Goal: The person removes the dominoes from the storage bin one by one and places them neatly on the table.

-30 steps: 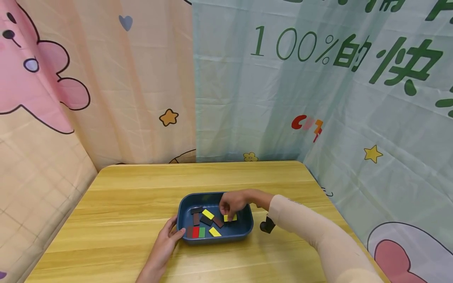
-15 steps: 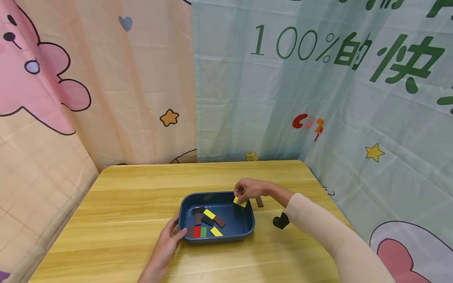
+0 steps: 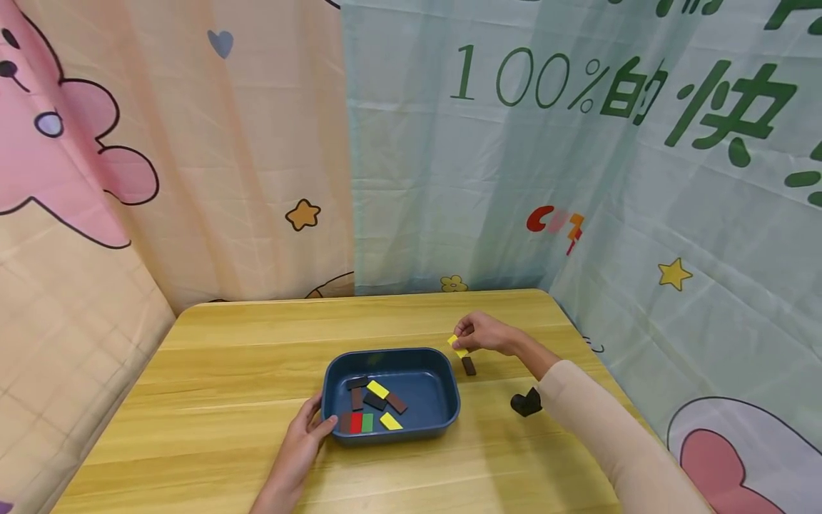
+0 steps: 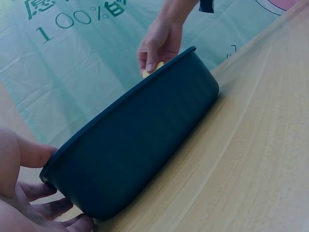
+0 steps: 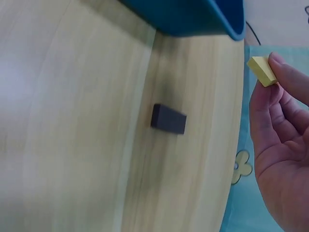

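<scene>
My left hand (image 3: pixel 300 432) grips the near-left corner of a dark blue plastic basin (image 3: pixel 417 434), thumb at the rim and fingers against the outer wall (image 4: pixel 130 150). Between thumb and fingers, my right hand (image 3: pixel 486 334) pinches a small yellow block (image 5: pixel 262 71) in the air, beyond the basin's far-right corner. Just below that hand, in the head view, a dark brown block (image 3: pixel 469 366) lies on the table. Inside the basin are a red block (image 3: pixel 356 422), a green block (image 3: pixel 368 422), a yellow block (image 3: pixel 377 389) and several others in yellow, brown and black.
The wooden table (image 3: pixel 225 400) runs back to a printed curtain (image 3: pixel 424 178). A black rounded object (image 3: pixel 526 402) shows under the right forearm, beside the light sleeve (image 3: pixel 597 421).
My right hand has lifted the yellow block out of the basin and carried it over the far-right rim, above the table. The left hand stays on the basin, which has not visibly moved.
</scene>
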### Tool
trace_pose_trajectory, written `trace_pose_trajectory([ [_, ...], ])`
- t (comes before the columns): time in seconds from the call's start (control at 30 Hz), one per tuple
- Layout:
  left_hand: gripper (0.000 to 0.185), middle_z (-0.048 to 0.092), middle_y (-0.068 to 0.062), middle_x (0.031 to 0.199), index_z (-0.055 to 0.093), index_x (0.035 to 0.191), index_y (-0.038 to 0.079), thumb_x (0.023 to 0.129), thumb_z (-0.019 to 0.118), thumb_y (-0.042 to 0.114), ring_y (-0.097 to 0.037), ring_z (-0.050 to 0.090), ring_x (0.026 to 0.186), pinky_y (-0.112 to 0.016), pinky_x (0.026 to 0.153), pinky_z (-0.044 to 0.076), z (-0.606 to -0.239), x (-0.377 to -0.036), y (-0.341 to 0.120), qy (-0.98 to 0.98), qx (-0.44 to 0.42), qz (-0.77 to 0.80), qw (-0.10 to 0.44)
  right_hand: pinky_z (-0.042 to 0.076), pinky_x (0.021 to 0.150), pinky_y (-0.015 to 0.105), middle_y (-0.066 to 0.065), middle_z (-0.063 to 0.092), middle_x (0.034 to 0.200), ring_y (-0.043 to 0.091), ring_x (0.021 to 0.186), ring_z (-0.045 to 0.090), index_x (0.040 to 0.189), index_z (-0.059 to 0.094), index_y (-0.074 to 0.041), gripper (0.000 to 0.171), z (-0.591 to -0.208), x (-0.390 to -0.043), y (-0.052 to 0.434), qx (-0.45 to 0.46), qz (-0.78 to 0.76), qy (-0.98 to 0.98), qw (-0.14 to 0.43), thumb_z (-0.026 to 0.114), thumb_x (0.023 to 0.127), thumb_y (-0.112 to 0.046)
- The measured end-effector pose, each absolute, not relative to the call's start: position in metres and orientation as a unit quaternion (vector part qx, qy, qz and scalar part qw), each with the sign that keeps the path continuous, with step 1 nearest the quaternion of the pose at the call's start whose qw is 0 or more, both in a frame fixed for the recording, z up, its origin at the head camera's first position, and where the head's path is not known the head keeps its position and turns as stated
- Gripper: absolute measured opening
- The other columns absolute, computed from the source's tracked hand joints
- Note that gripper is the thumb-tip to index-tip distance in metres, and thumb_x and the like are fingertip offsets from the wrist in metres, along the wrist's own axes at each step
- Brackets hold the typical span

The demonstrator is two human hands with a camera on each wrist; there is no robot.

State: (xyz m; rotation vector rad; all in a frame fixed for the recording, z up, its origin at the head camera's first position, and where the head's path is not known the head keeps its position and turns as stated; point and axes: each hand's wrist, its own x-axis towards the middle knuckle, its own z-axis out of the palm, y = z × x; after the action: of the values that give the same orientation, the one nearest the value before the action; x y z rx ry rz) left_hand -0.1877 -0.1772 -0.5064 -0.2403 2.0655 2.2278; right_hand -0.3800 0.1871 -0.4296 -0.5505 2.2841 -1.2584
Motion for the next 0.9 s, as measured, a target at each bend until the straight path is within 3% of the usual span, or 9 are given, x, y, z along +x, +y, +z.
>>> trace_pose_trajectory([
  [0.47, 0.06, 0.018, -0.031, 0.164, 0.025, 0.159, -0.005, 0.107, 0.052, 0.006, -0.053, 0.021, 0.148, -0.058, 0.12, 0.027, -0.508, -0.188, -0.179, 0.68, -0.076, 0.728, 0.05, 0.058, 0.091, 0.053, 0.012, 0.067, 0.091, 0.02, 0.082, 0.065, 0.099, 0.064, 0.007, 0.008, -0.455, -0.378, 0.22, -0.138, -0.505, 0.83, 0.194, 0.068, 0.098, 0.001],
  [0.77, 0.062, 0.017, -0.031, 0.164, 0.024, 0.159, -0.004, 0.107, 0.054, 0.008, -0.054, 0.018, 0.149, -0.058, 0.12, 0.026, -0.507, -0.188, -0.178, 0.684, -0.081, 0.723, 0.05, 0.061, 0.073, 0.033, 0.011, 0.066, 0.087, 0.018, 0.075, 0.062, 0.097, 0.064, 0.006, 0.012, -0.484, -0.376, 0.229, -0.062, -0.501, 0.853, 0.133, 0.074, 0.094, 0.0],
  [0.9, 0.063, 0.016, -0.031, 0.164, 0.022, 0.16, -0.005, 0.107, 0.054, 0.009, -0.053, 0.017, 0.149, -0.057, 0.12, 0.026, -0.507, -0.188, -0.178, 0.684, -0.082, 0.723, 0.051, 0.062, 0.072, 0.032, 0.013, 0.066, 0.091, 0.019, 0.078, 0.064, 0.099, 0.064, 0.008, 0.014, -0.494, -0.374, 0.232, -0.032, -0.493, 0.861, 0.119, 0.075, 0.093, 0.002],
])
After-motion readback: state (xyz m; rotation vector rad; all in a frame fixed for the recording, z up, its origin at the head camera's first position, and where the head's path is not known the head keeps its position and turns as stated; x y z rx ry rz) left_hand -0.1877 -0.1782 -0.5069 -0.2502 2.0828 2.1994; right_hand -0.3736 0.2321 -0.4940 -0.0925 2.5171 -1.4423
